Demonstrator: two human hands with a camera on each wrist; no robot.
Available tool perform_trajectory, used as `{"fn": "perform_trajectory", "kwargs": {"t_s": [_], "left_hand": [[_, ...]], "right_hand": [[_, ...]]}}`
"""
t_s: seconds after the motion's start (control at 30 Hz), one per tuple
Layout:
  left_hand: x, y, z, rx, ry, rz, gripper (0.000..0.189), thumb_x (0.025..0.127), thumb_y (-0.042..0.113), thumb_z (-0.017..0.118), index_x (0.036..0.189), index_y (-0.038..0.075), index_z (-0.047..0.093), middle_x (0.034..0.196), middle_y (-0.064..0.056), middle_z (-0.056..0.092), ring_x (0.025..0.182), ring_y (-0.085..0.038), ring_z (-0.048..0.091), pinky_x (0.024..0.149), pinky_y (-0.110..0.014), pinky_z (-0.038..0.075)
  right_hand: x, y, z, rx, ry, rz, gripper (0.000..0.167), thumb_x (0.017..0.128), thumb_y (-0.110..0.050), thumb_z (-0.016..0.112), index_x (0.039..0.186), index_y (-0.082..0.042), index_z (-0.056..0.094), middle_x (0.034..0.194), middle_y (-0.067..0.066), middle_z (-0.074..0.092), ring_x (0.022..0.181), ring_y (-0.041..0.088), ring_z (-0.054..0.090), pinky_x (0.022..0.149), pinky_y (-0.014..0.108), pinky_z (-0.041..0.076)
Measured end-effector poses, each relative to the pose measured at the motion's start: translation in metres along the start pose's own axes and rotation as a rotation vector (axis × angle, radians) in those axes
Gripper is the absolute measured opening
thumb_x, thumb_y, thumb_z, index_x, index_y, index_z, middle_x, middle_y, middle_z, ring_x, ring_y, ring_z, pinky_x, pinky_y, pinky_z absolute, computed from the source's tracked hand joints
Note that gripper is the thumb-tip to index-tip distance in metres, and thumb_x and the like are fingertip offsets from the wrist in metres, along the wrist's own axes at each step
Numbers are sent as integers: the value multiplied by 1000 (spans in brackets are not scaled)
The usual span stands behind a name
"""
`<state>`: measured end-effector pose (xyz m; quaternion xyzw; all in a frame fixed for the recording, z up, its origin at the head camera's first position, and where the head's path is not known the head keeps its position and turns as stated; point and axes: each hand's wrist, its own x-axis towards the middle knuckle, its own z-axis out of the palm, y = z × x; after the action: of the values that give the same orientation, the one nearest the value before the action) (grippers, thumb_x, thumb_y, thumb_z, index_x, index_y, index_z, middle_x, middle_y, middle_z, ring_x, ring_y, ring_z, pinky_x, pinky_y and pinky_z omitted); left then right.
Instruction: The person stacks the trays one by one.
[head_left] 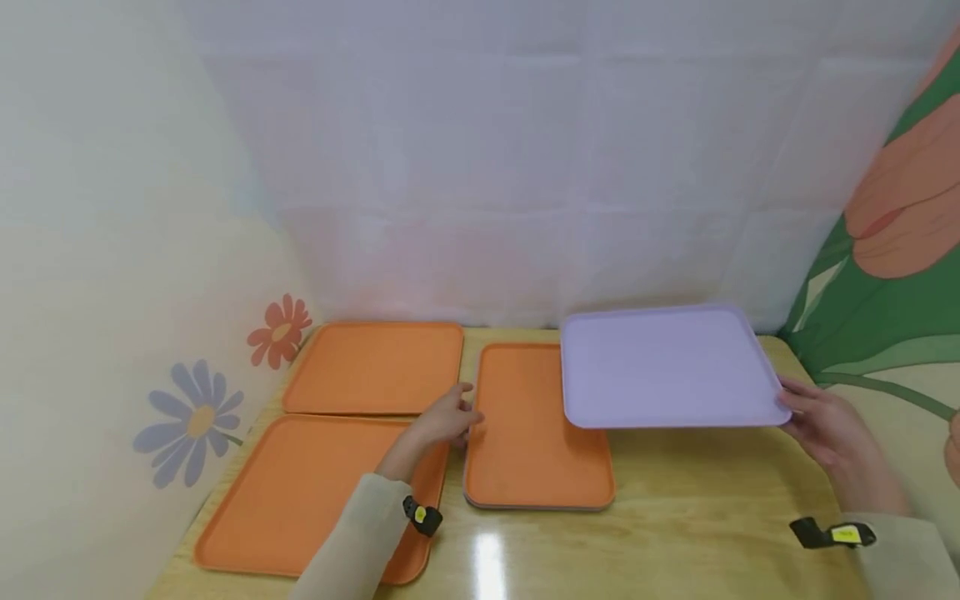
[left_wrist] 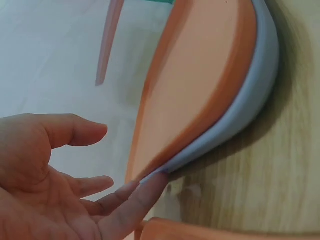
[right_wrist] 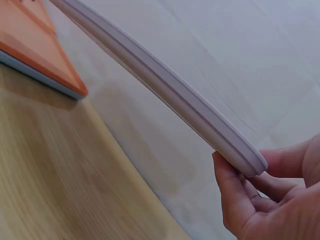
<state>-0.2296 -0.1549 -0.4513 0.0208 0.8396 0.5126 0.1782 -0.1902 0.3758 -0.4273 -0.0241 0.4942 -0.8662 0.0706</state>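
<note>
My right hand (head_left: 823, 425) pinches the right edge of a light purple tray (head_left: 667, 367), thumb on one face and fingers on the other. The tray is held up off the table, and its left end overlaps the middle orange tray (head_left: 536, 450) in the head view. That orange tray lies on a pale tray (left_wrist: 250, 95), whose rim shows below it. My left hand (head_left: 445, 417) is at the left side of this stack. In the left wrist view its fingertips are right at the pale rim, with the thumb apart and the fingers loosely extended.
Two more orange trays lie at the left of the wooden table (head_left: 675, 517), one at the back (head_left: 378, 367) and one in front (head_left: 300, 492). A white sheet (head_left: 465, 167) hangs behind the table. Flower-patterned panels (head_left: 885, 333) stand at both sides.
</note>
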Motion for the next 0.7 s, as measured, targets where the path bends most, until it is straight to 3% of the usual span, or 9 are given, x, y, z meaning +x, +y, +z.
{"fn": "perform_trajectory", "kwargs": {"t_s": [0.13,0.23,0.47,0.7], "left_hand": [[-5,3,2,28,92,79,55,98,9,60,147,-7,40,116,-21,56,82,-23,59,65,-29,49],[-6,7,4,20,136,137,46,99,11,60,141,-6,50,122,-22,60,98,-31,65,74,-34,56],[-3,15,13,-293,91,203,46,103,7,52,142,-15,42,136,-34,49,118,-50,55,87,-50,59],[-1,19,25,-505,84,181,50,103,10,54,146,-11,39,141,-33,47,115,-47,58,87,-49,59]], "right_hand": [[-2,9,13,-22,6,-13,42,102,10,44,101,-13,80,97,2,75,85,14,71,72,26,59],[-2,13,22,-46,20,-18,42,102,9,45,101,-15,81,97,1,75,85,13,71,71,25,59],[0,22,38,-86,49,-7,43,102,7,47,99,-18,81,97,-2,75,84,11,70,71,25,58],[2,29,54,-123,38,8,39,102,4,51,101,-21,80,100,-4,75,87,11,70,73,25,59]]}}
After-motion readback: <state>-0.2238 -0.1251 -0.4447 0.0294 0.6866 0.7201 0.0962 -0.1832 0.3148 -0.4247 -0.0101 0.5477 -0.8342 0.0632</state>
